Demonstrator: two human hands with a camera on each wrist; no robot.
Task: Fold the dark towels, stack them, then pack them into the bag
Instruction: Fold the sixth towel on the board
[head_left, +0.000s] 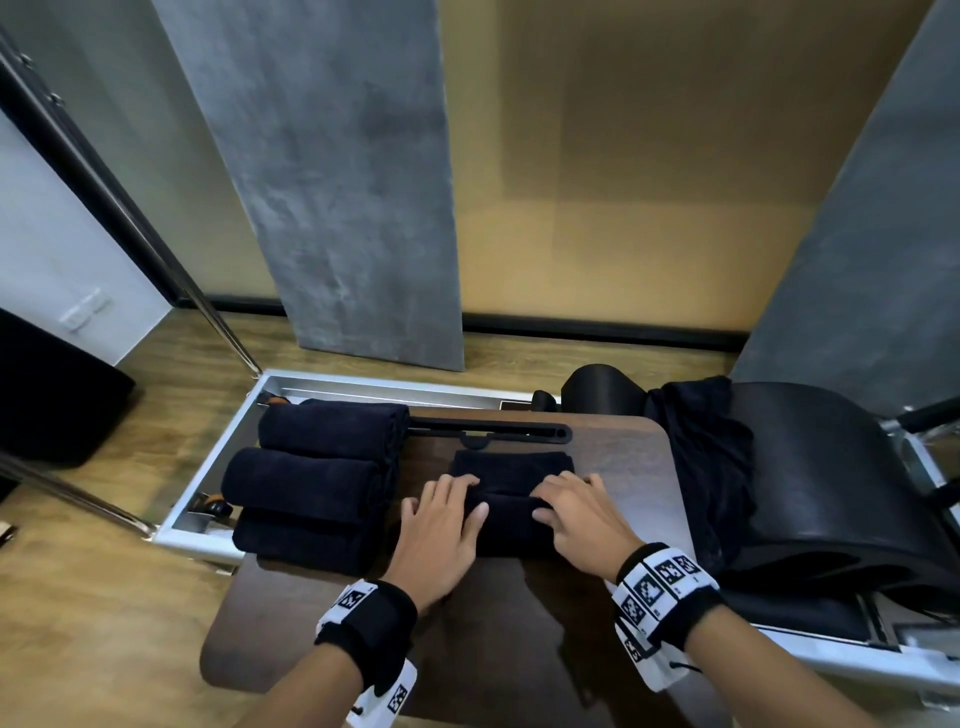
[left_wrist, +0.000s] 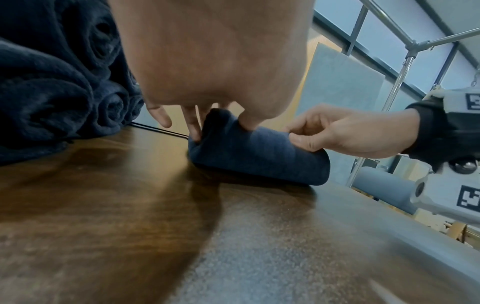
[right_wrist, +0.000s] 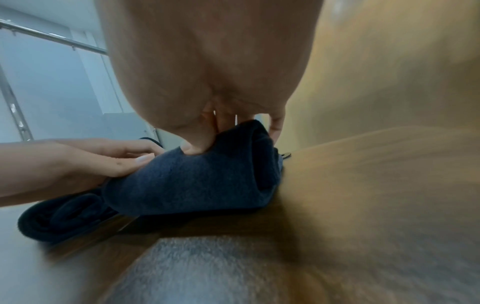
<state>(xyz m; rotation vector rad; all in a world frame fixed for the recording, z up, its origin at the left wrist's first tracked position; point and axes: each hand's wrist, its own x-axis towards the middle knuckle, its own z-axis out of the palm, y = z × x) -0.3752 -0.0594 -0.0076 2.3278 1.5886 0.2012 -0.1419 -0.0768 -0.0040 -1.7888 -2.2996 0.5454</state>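
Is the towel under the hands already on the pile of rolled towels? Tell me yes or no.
No, the towel lies on the wooden table, apart from the pile beside the left hand.

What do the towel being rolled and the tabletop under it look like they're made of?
The towel looks like soft dark navy terry or microfibre: a matte, fuzzy nap that dents under the fingers. The tabletop looks like dark wood or wood-look laminate, with visible grain and a smooth, slightly glossy sheen; which of the two cannot be told.
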